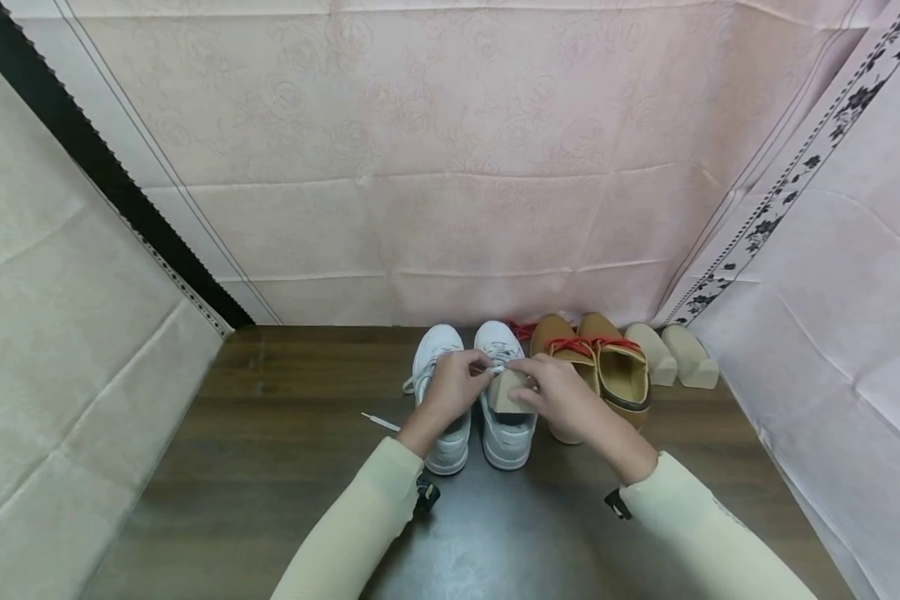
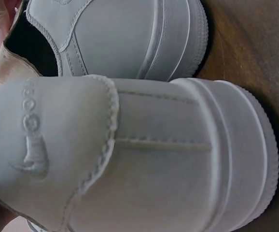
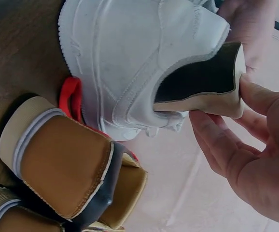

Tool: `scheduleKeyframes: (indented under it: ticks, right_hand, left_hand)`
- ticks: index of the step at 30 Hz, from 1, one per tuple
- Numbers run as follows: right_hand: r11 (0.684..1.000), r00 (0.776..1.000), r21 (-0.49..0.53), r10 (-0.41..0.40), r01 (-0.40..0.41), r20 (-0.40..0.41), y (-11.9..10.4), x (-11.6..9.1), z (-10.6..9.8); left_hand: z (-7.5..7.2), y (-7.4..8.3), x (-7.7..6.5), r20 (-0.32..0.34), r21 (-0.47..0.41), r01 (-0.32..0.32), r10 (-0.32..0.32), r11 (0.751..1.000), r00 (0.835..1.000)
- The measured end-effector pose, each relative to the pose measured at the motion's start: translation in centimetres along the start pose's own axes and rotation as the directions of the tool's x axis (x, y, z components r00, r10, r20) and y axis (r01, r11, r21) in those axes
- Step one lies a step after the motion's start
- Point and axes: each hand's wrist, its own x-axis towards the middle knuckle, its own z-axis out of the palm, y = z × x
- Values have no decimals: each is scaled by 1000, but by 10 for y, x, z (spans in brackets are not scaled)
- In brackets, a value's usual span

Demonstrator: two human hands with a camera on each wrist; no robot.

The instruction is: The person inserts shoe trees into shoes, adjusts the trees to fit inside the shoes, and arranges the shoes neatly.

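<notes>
Two white sneakers stand side by side on the floor, the left sneaker (image 1: 438,354) partly behind my left arm. A beige hollow block, like a shoe insert (image 3: 202,102), sticks up out of the opening of the right sneaker (image 1: 506,442). My right hand (image 3: 255,150) pinches the insert's edge between thumb and fingers. My left hand (image 1: 457,385) is at the right sneaker's tongue and laces (image 1: 501,354), thumb and forefinger brought together there. The left sneaker's heel (image 2: 48,145) fills much of the left wrist view.
Brown shoes (image 1: 557,329) with red laces (image 1: 572,344) stand to the right, close beside the right sneaker. Two more beige inserts (image 1: 690,358) lie beyond them. A cloth-covered wall (image 1: 435,233) rises behind the row. A thin white strip (image 1: 380,422) lies left of the sneakers.
</notes>
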Motion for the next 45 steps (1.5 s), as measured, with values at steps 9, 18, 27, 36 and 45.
scheduleKeyframes:
  ticks: [9, 18, 27, 36, 45]
  right_hand:
    - [999, 999, -42, -24, 22, -41, 4, 2, 15]
    - [993, 986, -94, -78, 64, -149, 7, 1, 31]
    - [982, 980, -177, -91, 59, -177, 8, 3, 39]
    - [941, 980, -338, -92, 27, -179, 9, 5, 48]
    - [978, 985, -205, -81, 48, -153, 16, 8, 29]
  left_hand:
    - [0, -2, -2, 6, -18, 18, -18, 1000, 1000]
    - [0, -4, 0, -4, -2, -3, 3, 1000, 1000]
    - [-1, -1, -1, 9, -5, 25, -25, 1000, 1000]
    - [-1, -1, 0, 9, 4, 37, -37, 999, 999]
    - [-2, 3, 0, 17, -10, 40, -40, 999, 999]
